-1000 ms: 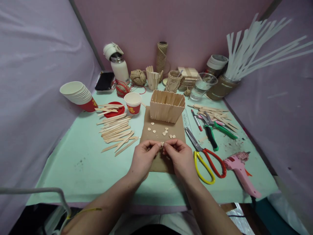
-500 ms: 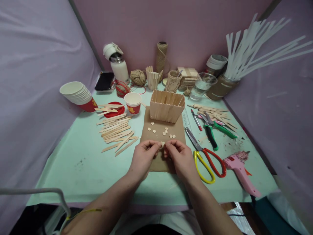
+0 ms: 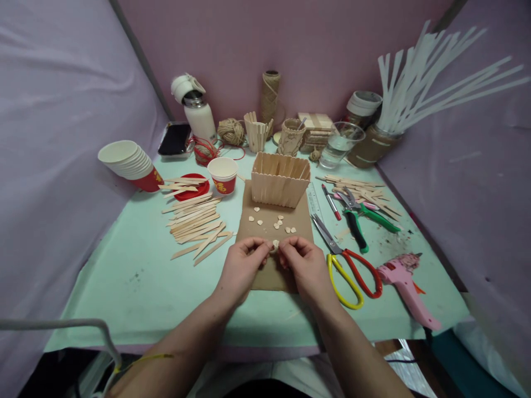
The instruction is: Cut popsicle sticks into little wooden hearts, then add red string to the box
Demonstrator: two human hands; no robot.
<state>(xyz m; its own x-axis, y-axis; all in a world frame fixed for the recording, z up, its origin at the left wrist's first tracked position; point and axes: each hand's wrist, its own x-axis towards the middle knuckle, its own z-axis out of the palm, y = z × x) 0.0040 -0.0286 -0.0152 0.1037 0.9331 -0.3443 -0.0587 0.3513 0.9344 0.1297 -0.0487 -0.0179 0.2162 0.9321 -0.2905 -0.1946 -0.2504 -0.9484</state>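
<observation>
Between the fingertips of both hands is a small pale wooden heart (image 3: 275,244). My left hand (image 3: 248,260) pinches it from the left and my right hand (image 3: 302,258) from the right, both closed. They are over the near part of a brown cardboard sheet (image 3: 274,279). Several more small wooden hearts (image 3: 279,223) lie scattered on the cardboard just beyond my fingers. Behind them, on the far end of the sheet, stands a box made of craft sticks (image 3: 276,190) with a scalloped rim.
Scissors (image 3: 344,254), green-handled pliers (image 3: 360,218) and a pink glue gun (image 3: 409,293) lie to the right. Loose craft sticks (image 3: 197,224) and paper cups (image 3: 224,176) are on the left. A water cup (image 3: 337,149), twine and a bottle (image 3: 201,119) stand along the back.
My view has shifted very slightly, so the things on the table appear a little further left. Both hands keep their pinch on the heart in nearly the same place.
</observation>
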